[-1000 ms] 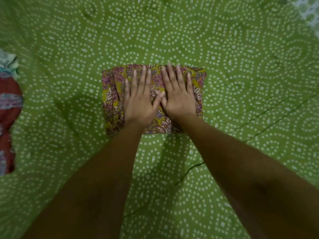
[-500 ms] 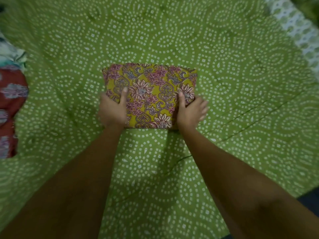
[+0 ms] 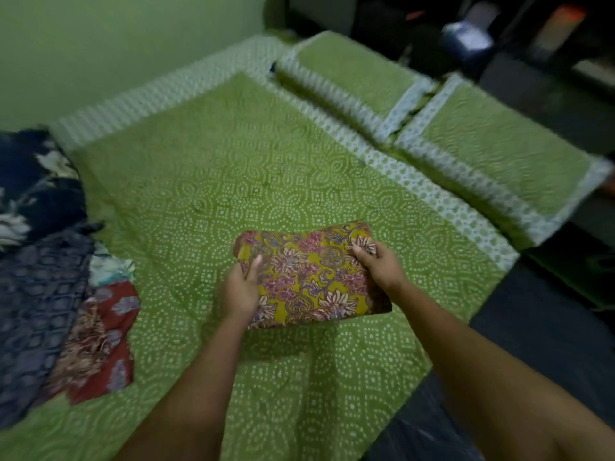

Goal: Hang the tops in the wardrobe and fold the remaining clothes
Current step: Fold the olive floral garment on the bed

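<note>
A bed (image 3: pixel 233 181) fills most of the view, covered with a green sheet printed in white dotted rings and edged with a white patterned border. Two pillows (image 3: pixel 349 78) in matching green cases lie side by side along its right end, near a dark, blurred area of the room where a few indistinct objects stand. A pale green wall (image 3: pixel 100 44) runs along the far side of the bed, and dark floor (image 3: pixel 539 344) shows at the right.

A heap of unfolded clothes (image 3: pixel 43 277) lies at the left edge of the bed: dark blue printed fabrics, with a red floral piece (image 3: pixel 100 344) nearest the middle.

The folded yellow floral garment (image 3: pixel 309 277) is held above the sheet, well apart from the heap. The left hand (image 3: pixel 241 291) grips its left edge, thumb on top. The right hand (image 3: pixel 379 264) grips its right edge, fingers curled round the far corner.

Half a second ago the garment lay flat on the sheet with both hands at its near corners; now it is lifted and tilted, and the view has swung up to take in the pillows and wall.
</note>
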Demonstrator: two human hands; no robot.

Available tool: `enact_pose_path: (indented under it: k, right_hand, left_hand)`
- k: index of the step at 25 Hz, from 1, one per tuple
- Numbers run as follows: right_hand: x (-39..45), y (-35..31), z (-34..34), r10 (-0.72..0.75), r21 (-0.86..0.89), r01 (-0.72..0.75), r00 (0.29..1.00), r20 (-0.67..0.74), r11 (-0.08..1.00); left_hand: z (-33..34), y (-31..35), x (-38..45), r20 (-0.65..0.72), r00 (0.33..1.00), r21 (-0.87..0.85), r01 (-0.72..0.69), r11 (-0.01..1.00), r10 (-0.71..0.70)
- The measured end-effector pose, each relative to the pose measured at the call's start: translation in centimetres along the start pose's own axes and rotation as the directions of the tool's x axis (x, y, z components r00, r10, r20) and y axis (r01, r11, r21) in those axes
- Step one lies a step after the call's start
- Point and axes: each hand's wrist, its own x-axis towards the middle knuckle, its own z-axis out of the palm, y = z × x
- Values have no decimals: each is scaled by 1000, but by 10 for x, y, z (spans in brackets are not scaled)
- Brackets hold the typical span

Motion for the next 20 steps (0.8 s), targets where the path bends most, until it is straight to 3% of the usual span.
enact_pose_path:
  k: [4, 7, 12, 14, 17, 20]
  right_hand:
    - [-108, -36, -74, -91, -75, 74, 964, -248, 994]
    - [-185, -54, -134, -46, 1, 50, 920, -389, 999]
    - [-259, -27, -253, 77, 171, 12, 860, -505, 985]
    - [-279, -15, -308, 87, 120, -21, 812, -577, 992]
    - [-304, 1, -391, 77, -81, -184, 715, -695, 980]
    - [-333, 14, -473, 40, -170, -319, 556, -830, 932]
  left_hand:
    - [-15, 84, -88, 123, 989, -81, -74, 994, 83]
    - [-1, 139, -140, 262, 957, -147, -91, 985, 128]
    - [82, 209, -205, 554, 807, -65, -200, 978, 202]
    - [139, 236, -233, 600, 752, -81, -280, 957, 271]
    - [225, 283, -286, 630, 677, -132, -390, 911, 381]
    - [302, 332, -344, 657, 605, -199, -436, 878, 450]
